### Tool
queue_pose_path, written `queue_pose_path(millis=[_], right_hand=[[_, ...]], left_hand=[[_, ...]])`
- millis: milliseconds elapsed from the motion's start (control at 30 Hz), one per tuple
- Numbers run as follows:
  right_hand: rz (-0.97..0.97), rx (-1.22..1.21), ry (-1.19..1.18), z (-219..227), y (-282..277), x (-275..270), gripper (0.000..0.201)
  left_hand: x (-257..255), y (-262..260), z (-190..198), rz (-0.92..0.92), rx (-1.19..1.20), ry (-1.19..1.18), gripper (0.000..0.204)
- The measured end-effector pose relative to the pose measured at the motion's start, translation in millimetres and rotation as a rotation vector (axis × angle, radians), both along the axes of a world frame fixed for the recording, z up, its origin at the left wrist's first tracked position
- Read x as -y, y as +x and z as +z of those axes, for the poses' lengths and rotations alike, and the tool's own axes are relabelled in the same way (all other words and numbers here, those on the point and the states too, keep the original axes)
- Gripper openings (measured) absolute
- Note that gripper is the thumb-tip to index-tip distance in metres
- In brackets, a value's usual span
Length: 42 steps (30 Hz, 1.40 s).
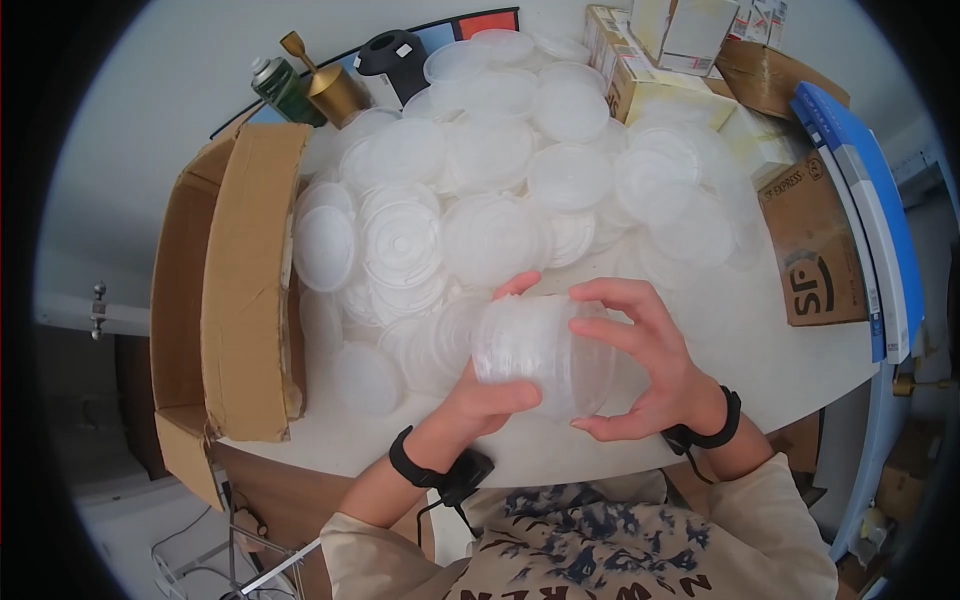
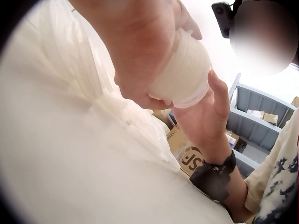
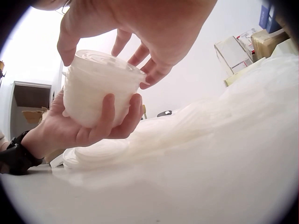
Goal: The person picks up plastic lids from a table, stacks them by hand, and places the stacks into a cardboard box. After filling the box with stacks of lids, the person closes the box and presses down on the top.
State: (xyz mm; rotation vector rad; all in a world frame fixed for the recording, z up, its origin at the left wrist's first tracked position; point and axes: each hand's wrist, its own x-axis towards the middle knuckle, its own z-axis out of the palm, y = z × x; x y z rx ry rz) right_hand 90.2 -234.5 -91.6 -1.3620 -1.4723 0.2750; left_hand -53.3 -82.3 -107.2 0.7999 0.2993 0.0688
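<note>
A thick stack of translucent round plastic lids (image 1: 525, 345) is held in the air over the front of the table, lying on its side in the head view. My left hand (image 1: 485, 395) grips it around the left part, thumb on the near side and fingers on the far side. From the right, my right hand (image 1: 660, 370) spans the end of the stack, fingers and thumb bent around the rim. In the right wrist view, the thumb and fingertips of the right hand (image 3: 140, 28) sit at the rim of the end lid (image 3: 110, 61).
Many loose lids (image 1: 400, 240) are heaped across the table (image 1: 740, 350). An opened cardboard box (image 1: 250, 290) stands at the left. A brown carton (image 1: 815, 245) and blue folders (image 1: 870, 190) border the right; a green bottle (image 1: 280, 88) and small boxes (image 1: 680, 35) stand behind.
</note>
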Motion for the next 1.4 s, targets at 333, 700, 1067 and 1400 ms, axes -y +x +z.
queue_pose_path(millis=[333, 700, 1067, 1400], right_hand=[[0.004, 0.031, -0.022, 3.2, 0.5, -0.6, 0.074], [-0.004, 0.009, -0.008, 1.7, -0.6, -0.8, 0.077], [0.059, 0.011, -0.038, -3.5, 1.8, -2.9, 0.081], [0.099, -0.014, -0.071, -5.4, 0.4, -3.2, 0.084]], left_hand=[[0.1, -0.1, -0.4, 0.017, -0.017, 0.007, 0.111], [1.8, 0.6, 1.1, 0.008, -0.01, 0.016, 0.111], [2.0, 0.1, 3.8, 0.032, -0.026, 0.006, 0.116], [4.2, 0.4, -0.1, 0.03, -0.004, 0.041, 0.116]])
